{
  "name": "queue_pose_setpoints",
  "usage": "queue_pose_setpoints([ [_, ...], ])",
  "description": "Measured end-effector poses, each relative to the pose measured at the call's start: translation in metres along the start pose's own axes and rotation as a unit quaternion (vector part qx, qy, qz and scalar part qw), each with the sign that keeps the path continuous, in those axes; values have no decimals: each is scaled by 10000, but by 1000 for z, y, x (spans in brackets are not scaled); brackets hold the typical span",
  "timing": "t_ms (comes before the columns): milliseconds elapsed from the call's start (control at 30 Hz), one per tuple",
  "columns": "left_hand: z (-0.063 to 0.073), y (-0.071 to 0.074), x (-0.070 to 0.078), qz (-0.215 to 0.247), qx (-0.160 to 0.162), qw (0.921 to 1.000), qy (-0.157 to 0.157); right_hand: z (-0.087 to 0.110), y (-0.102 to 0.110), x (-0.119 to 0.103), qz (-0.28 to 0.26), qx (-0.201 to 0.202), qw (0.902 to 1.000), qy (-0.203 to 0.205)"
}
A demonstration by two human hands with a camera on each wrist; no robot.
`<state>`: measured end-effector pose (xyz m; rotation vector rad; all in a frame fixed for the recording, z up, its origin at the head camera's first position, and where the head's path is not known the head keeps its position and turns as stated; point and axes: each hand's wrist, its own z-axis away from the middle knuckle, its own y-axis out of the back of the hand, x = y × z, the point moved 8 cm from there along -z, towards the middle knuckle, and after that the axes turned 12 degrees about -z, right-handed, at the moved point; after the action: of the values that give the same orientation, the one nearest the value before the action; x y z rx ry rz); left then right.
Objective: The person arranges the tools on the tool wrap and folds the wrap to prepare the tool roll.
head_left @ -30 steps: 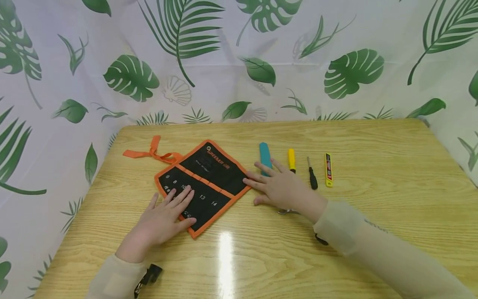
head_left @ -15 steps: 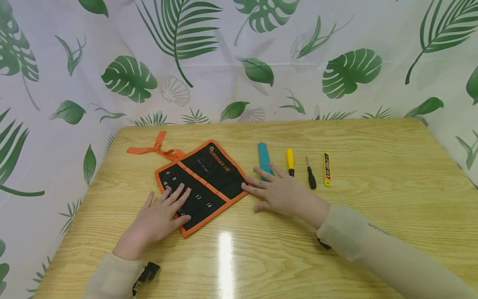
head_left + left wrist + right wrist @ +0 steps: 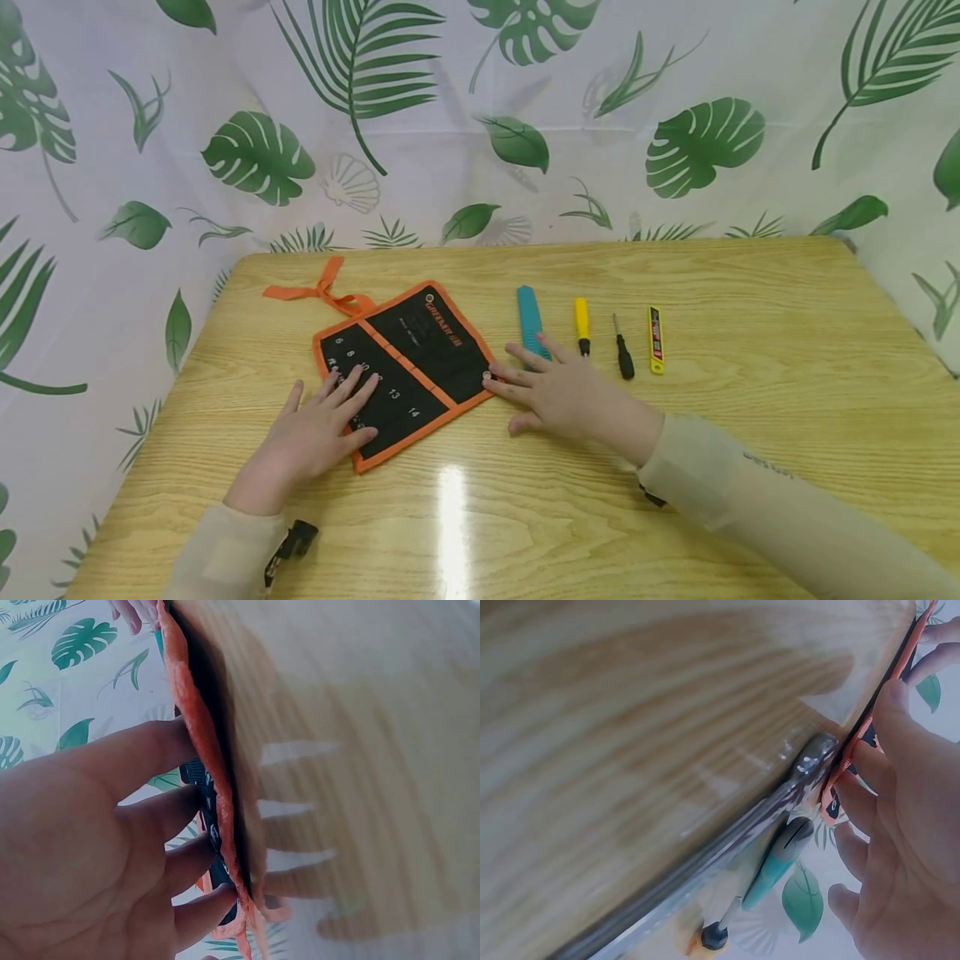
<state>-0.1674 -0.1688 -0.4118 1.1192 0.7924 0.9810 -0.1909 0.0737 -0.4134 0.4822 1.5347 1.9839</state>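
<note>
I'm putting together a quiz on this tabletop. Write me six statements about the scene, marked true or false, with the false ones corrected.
1. The left hand rests on the black pouch. True.
2. The pouch is edged in green. False: its trim is orange.
3. The yellow handle lies between the teal item and the black screwdriver. True.
4. The right hand grips the screwdriver. False: it is spread out at the pouch's corner.
5. An orange ribbon trails from the pouch. True.
6. In the head view, the yellow-edged pack is left of the screwdriver. False: it is to its right.
</note>
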Motion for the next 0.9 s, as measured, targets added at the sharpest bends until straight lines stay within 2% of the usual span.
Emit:
queue_pose_setpoints([
  [400,-4,-2,-7,-47,-85,9999,129,6,1,-15,229,-16,9996,159],
  [900,-8,-2,-14,-17,-127,9996,237,9,-4,-29,258,-155,9992,248],
])
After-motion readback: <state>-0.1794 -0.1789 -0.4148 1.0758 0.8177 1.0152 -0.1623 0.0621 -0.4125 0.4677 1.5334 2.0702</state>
